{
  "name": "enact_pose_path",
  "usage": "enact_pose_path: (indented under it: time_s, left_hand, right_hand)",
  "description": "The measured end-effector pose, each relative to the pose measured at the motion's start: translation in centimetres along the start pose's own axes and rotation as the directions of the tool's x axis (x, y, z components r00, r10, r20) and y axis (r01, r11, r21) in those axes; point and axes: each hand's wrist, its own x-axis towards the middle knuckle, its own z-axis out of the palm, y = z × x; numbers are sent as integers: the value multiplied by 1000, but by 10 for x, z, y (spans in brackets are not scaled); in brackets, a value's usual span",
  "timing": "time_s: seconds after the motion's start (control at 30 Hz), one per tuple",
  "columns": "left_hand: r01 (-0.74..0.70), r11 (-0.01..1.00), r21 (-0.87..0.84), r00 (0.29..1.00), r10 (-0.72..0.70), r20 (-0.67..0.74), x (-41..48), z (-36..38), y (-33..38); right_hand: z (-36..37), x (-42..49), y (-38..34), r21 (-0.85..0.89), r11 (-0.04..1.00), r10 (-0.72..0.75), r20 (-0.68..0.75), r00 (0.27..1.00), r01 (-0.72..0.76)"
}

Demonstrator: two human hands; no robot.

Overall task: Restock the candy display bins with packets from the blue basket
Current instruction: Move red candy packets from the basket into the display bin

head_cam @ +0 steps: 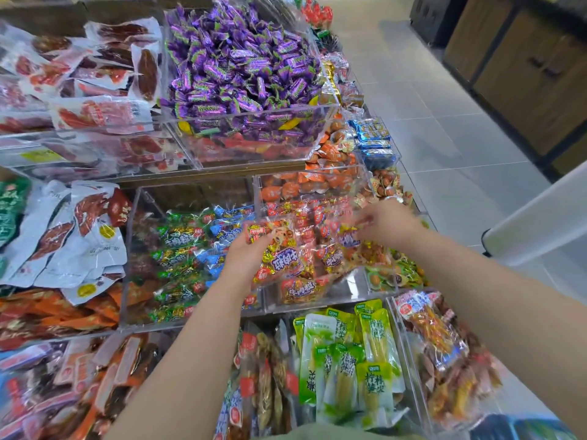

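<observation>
My left hand [246, 254] holds a bunch of red and gold candy packets [279, 255] over the clear acrylic bin [352, 285] in the middle row. My right hand [386, 225], blurred, reaches into the same bin and pinches a small packet [347, 236] among the red packets [317, 217] lying there. A corner of the blue basket [521, 428] shows at the bottom right edge. To the left, a neighbouring bin [133, 281] holds green and blue packets [190, 246].
A bin of purple wrapped candies [241, 68] stands on the upper tier. Vacuum-packed meat snacks [76, 236] fill the left bins. Green pickle packs [349, 360] and orange snack packs [441, 347] lie in the front row. A tiled aisle [444, 128] runs along the right.
</observation>
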Motion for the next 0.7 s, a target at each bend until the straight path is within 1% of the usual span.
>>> enact_pose_path:
  time_s: [0.07, 0.1, 0.13, 0.2, 0.27, 0.3, 0.33, 0.37, 0.4, 0.43, 0.47, 0.5, 0.6, 0.7]
  left_hand:
    - [-1, 1000, 12, 1000, 1, -10, 1, 0, 0]
    - [2, 1000, 20, 1000, -1, -12, 1, -1, 0]
    - [4, 1000, 19, 1000, -4, -3, 1, -2, 0]
    - [14, 1000, 20, 1000, -14, 15, 2, -4, 0]
    - [12, 999, 32, 1000, -12, 11, 1, -6, -1]
    - [14, 999, 42, 1000, -14, 8, 1, -6, 0]
    - [12, 999, 48, 1000, -13, 11, 1, -7, -1]
    - [12, 998, 53, 1000, -13, 15, 2, -7, -2]
    - [12, 998, 55, 1000, -13, 19, 2, -7, -2]
    - [15, 998, 55, 1000, -16, 20, 2, -7, -3]
    - [14, 998, 58, 1000, -16, 22, 3, -8, -4]
    - [16, 998, 64, 1000, -18, 19, 4, -8, -5]
    - [28, 998, 47, 999, -29, 16, 7, -10, -9]
    - [47, 998, 41, 999, -47, 4, 12, -11, -12]
  right_hand:
    - [9, 1, -11, -170, 982, -51, 152, 987, 77]
    - [17, 2, -16, -208, 972, -63, 222, 973, 110]
    - [25, 2, -19, -211, 967, -77, 279, 957, 140]
    - [41, 4, -22, -126, 978, -116, 329, 937, 165]
    - [54, 7, -20, 53, 995, -95, 323, 942, 82]
    - [61, 9, -17, 103, 994, -69, 335, 940, 36]
    - [67, 10, -14, 83, 996, -48, 363, 930, 19]
    - [71, 13, -10, -66, 994, -50, 393, 918, 83]
    - [77, 15, -7, -252, 954, -49, 405, 913, 163]
    - [82, 15, -4, -425, 874, -61, 384, 921, 236]
    - [86, 16, -2, -522, 805, -95, 354, 930, 281]
    - [89, 16, -1, -549, 778, -138, 328, 935, 307]
    - [103, 14, 0, -500, 778, -231, 334, 914, 380]
    - [114, 16, 1, -463, 826, -208, 277, 938, 320]
